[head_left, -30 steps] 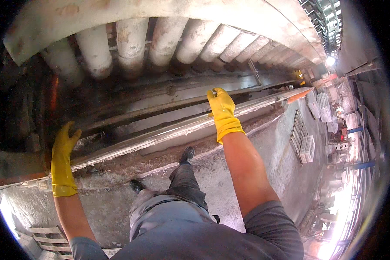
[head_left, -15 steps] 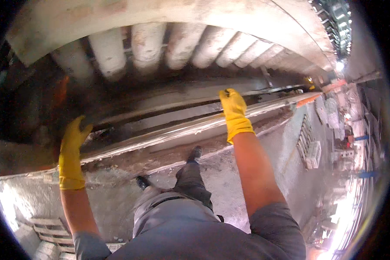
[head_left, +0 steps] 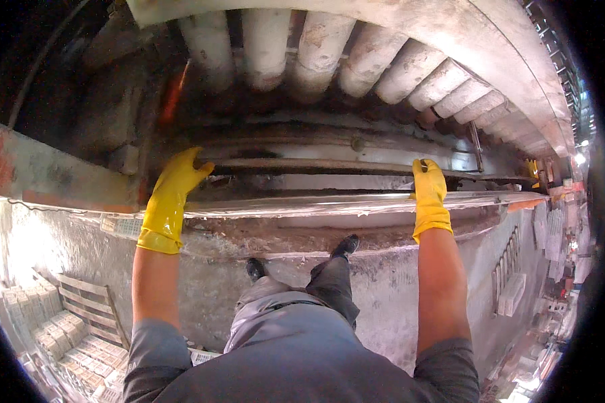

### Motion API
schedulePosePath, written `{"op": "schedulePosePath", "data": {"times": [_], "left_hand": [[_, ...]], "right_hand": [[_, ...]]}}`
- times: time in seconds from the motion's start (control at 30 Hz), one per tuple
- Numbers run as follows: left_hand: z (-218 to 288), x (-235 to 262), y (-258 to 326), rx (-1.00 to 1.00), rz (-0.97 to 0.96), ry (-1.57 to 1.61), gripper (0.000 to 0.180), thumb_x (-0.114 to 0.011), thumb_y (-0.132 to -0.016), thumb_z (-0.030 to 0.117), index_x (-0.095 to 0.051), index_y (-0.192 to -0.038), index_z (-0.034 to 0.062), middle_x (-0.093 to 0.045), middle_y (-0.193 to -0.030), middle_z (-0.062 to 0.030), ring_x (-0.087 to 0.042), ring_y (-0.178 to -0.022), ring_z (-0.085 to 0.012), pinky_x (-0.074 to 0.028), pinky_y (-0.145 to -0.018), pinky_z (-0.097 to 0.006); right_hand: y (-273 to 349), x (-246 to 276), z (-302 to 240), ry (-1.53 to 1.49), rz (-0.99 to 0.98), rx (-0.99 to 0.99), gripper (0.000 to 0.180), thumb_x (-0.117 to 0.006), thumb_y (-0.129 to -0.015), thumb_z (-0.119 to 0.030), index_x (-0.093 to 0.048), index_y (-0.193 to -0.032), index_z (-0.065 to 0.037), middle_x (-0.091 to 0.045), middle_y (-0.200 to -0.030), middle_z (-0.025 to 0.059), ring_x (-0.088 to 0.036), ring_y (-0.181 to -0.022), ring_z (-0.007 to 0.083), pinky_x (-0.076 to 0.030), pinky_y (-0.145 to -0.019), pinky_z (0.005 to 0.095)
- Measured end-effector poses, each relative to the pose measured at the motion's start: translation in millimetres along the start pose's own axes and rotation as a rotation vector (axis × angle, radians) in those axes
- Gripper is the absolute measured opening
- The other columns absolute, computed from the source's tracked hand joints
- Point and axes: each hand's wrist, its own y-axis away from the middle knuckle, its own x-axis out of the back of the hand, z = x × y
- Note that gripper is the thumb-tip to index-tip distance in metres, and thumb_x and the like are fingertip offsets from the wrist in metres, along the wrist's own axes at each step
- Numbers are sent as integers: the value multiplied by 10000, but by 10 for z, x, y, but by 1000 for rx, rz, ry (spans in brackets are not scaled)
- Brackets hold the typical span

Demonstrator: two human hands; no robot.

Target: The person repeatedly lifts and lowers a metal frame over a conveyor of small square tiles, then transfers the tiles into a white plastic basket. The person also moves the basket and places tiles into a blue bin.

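Note:
Both my hands wear yellow rubber gloves and reach forward over a long trough. My left hand [head_left: 175,195] is at the left end of a long, thin dark bar [head_left: 302,165]. Its thumb and fingers stand apart in a C shape, with nothing visible between them. Farther right, my right hand [head_left: 429,195] has its fingers curled at the same bar, closed over it; the glove hides the exact grip. Between the hands and my body runs a pale, rough-edged ledge [head_left: 329,205], with a narrow light gap behind it.
Beyond the trough, a row of thick pale rollers [head_left: 316,50] sits under a curved pale beam [head_left: 444,20]. A rust-stained metal panel [head_left: 54,174] lies at left. Wooden slats [head_left: 91,309] and stacked pale blocks [head_left: 64,336] are at lower left. My shoes [head_left: 346,245] stand near the ledge.
The view has swung, so the bar and ledge now lie nearly level and both hands appear farther right. The right hand appears lower and the left slightly higher; their finger shapes look alike.

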Motion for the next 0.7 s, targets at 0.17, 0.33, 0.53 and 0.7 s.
{"op": "schedulePosePath", "data": {"times": [0.17,0.33,0.53,0.7], "left_hand": [[-26,-3,63,3,-30,45,736,-736,-943,494,-570,-1507,51,-569,-1537,-226,-526,-1433,-397,-403,-1207,-468],[47,30,142,12,-41,59,722,-731,-954,472,-558,-1514,51,-553,-1552,-229,-501,-1456,-399,-391,-1213,-472],[20,-16,174,-11,11,89,695,-763,-940,422,-576,-1496,48,-596,-1501,-234,-564,-1389,-399,-445,-1167,-462],[-63,-72,134,-22,-12,136,697,-755,-939,443,-581,-1491,56,-576,-1529,-221,-524,-1428,-404,-398,-1203,-477]], "right_hand": [[117,72,-41,-15,6,-32,541,-641,-973,-526,-729,-1292,-97,-760,-1235,171,-712,-1147,385,-540,-976,457],[112,-20,90,-94,-21,-96,550,-642,-981,-522,-719,-1313,-90,-755,-1249,178,-710,-1156,383,-538,-989,445],[90,-97,189,-109,-14,-102,548,-643,-988,-514,-706,-1331,-91,-757,-1246,173,-714,-1148,378,-540,-984,438],[121,-70,168,-120,-22,-115,553,-643,-991,-516,-698,-1347,-96,-764,-1221,157,-729,-1108,359,-549,-964,434]]}}
